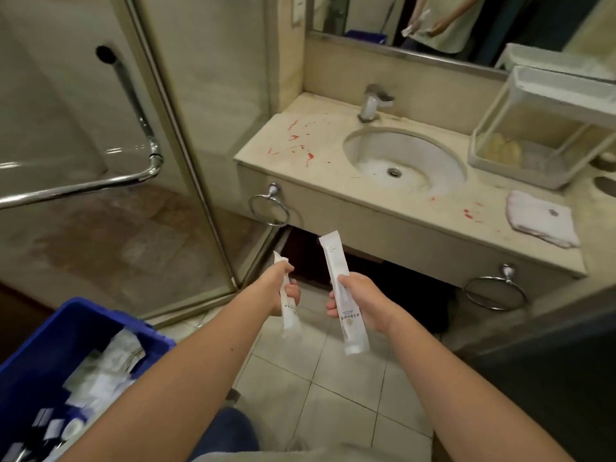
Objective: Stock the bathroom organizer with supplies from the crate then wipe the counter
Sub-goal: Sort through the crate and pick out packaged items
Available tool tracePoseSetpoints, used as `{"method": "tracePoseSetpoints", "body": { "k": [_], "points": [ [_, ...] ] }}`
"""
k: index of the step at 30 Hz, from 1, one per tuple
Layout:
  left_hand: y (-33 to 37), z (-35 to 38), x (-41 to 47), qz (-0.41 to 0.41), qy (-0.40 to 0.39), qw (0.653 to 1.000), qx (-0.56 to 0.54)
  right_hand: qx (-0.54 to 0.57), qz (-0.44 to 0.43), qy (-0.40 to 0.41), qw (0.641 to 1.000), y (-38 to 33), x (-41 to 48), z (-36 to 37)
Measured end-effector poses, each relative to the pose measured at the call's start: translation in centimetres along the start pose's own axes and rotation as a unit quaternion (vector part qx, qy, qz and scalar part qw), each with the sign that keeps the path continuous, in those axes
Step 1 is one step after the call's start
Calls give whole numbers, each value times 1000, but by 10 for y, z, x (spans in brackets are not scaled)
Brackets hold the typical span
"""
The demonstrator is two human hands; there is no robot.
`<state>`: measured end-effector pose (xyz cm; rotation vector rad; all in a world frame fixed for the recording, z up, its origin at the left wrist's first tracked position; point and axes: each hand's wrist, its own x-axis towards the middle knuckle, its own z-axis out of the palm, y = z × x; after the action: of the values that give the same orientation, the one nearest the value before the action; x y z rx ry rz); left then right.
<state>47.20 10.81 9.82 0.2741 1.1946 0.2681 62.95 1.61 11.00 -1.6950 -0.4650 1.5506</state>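
Below counter [383,208] — packets [343,288] gripped in both hands [361,303].

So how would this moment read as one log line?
stage: stocking | left hand: packet | right hand: packet | organizer: unreached | counter: red stains

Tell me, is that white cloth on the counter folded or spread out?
Folded. The white cloth lies as a compact, thick rectangle with layered edges, on the counter right of the sink.

Bathroom, marble counter [393,208] with sink [405,158], faucet [373,103], mirror [433,25], glass shower door [100,128]
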Motion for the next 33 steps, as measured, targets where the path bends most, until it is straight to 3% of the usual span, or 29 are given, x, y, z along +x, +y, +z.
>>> {"method": "tracePoseSetpoints", "body": {
  "k": [11,15,22,33],
  "points": [
    [21,101,13,20,-50,998,36,126,3,102,987,-27,-17,-70],
    [38,142,22,8,-82,991,108,145,14,127,981,-46,-16,-98],
    [93,230,41,22,-157,948,278,180,-37,184,966,-98,2,-150],
    [162,354,70,181,-225,883,369,232,-156,281,918,-184,35,-220]
  ]
}}
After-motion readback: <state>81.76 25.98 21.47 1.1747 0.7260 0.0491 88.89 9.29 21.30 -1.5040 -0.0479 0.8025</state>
